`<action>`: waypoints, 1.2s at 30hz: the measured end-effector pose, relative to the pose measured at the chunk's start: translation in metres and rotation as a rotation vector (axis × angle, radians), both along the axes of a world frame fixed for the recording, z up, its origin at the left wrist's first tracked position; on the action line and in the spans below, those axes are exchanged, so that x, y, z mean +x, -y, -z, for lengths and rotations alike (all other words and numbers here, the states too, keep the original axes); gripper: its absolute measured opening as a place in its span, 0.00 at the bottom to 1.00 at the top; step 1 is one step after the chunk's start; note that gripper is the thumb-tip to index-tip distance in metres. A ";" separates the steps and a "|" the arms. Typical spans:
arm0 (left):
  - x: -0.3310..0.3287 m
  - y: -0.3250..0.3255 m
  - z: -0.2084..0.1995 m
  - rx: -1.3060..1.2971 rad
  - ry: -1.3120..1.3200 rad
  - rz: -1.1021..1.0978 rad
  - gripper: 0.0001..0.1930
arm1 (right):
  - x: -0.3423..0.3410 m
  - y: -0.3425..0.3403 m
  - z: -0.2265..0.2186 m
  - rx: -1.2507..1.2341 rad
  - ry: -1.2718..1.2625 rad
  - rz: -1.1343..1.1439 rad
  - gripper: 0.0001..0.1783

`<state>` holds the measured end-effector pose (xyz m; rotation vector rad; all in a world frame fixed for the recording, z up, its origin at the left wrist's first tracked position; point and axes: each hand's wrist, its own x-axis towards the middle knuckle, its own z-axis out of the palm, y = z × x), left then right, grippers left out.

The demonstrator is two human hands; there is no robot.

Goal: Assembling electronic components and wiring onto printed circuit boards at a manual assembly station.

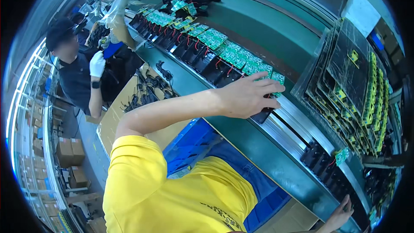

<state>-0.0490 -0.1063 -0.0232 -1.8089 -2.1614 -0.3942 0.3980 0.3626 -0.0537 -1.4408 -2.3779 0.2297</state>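
Observation:
A long row of black plastic cases (pixel 206 60), with green circuit boards (pixel 233 54) and red wires on top, lies along a metal rail (pixel 280 131). At the row's near right end, my left hand (pixel 246 96) reaches across from the left. Its fingers bend over the last board, around the end black case (pixel 261 115). At the lower right, my right hand (pixel 340 216) is beside a second group of black cases (pixel 323 164), its fingers apart and nothing visible in them. One small green board (pixel 342 156) with a red wire rests by that group.
Stacked dark trays (pixel 345 77) bearing yellow components stand on the right. More black cases and boards (pixel 194 0) are heaped at the far end. Black cables (pixel 151 84) lie on a cardboard surface at left, where a co-worker (pixel 77 60) in a white glove works. A blue crate (pixel 183 144) sits below the bench.

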 end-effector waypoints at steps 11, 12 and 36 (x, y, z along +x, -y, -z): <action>-0.011 -0.055 -0.064 0.316 -0.067 -0.068 0.27 | -0.066 0.099 -0.041 -0.040 -0.103 -0.093 0.27; -0.021 -0.070 -0.073 0.370 -0.108 -0.072 0.26 | -0.072 0.105 -0.045 -0.056 -0.141 -0.084 0.26; 0.031 -0.199 -0.130 0.133 0.352 0.297 0.48 | -0.163 0.183 -0.127 0.093 -0.714 -0.484 0.30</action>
